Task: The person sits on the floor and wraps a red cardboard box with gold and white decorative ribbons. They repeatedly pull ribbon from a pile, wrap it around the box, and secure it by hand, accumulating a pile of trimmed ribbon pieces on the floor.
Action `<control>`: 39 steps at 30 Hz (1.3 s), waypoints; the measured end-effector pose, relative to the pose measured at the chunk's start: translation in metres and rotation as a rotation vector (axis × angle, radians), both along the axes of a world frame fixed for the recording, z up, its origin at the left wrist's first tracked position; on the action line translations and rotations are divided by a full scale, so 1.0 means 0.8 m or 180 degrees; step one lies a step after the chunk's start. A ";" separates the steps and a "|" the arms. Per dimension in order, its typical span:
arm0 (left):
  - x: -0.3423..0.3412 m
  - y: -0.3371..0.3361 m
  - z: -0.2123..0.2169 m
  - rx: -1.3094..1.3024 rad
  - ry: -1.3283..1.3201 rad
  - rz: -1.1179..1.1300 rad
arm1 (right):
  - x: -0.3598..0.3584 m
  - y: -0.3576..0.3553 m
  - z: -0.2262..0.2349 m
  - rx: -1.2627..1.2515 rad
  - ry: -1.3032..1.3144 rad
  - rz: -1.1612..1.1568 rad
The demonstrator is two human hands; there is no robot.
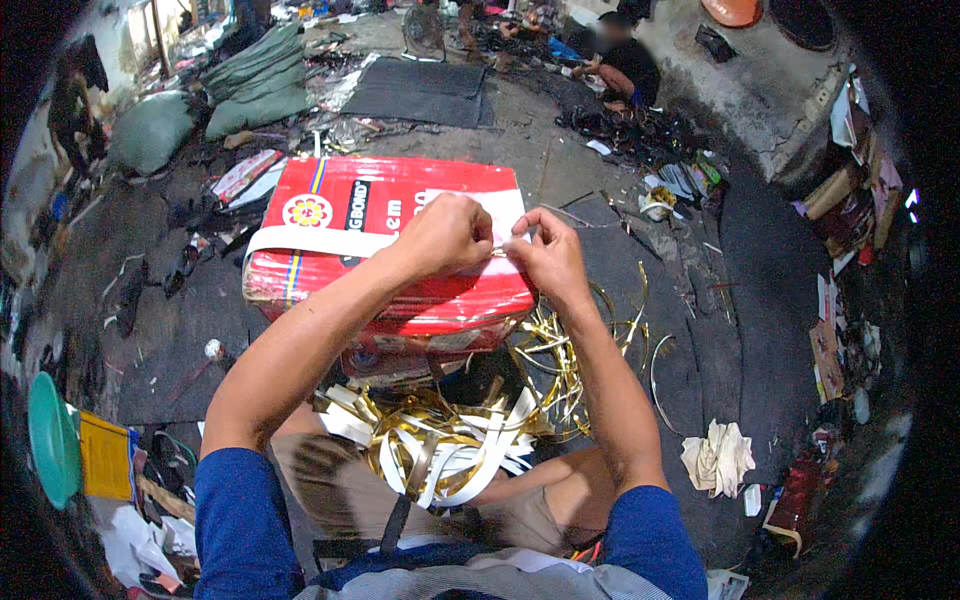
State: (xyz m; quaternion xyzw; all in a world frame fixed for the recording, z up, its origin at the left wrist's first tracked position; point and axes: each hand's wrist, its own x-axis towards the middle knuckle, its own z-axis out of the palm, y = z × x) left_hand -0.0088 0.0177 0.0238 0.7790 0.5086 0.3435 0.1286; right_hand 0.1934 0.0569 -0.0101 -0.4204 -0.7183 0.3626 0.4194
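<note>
A red cardboard box [400,300] stands in front of me, and both my hands work over its top. Across it lies a flat white strip [320,240], running from the left edge to under my left hand [450,235]. That hand is closed on the strip with its fingers curled in. Close beside it, my right hand [550,258] pinches near a small gold-coloured bit between the hands; the fingers cover most of it, so I cannot make out what it is. White and gold strips [460,445] lie heaped in my lap below the box.
Gold strips [560,370] coil on the floor right of the box. A crumpled cream cloth [717,460] lies farther right. At left are a green basin [52,440] and a yellow board [105,456]. Filled sacks [152,132], a dark mat [415,90] and a crouching person [630,70] are beyond.
</note>
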 end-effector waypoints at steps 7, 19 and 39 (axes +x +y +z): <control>0.019 0.009 -0.016 0.0393 -0.0661 -0.0429 | 0.009 -0.006 -0.018 -0.0379 0.0871 -0.0051; 0.037 0.015 -0.030 0.0398 -0.1093 -0.0488 | 0.022 -0.019 -0.026 -0.2930 0.2884 0.0732; 0.040 0.003 -0.029 0.0181 -0.1152 -0.0179 | -0.018 0.045 -0.020 0.0103 -0.0194 -0.0874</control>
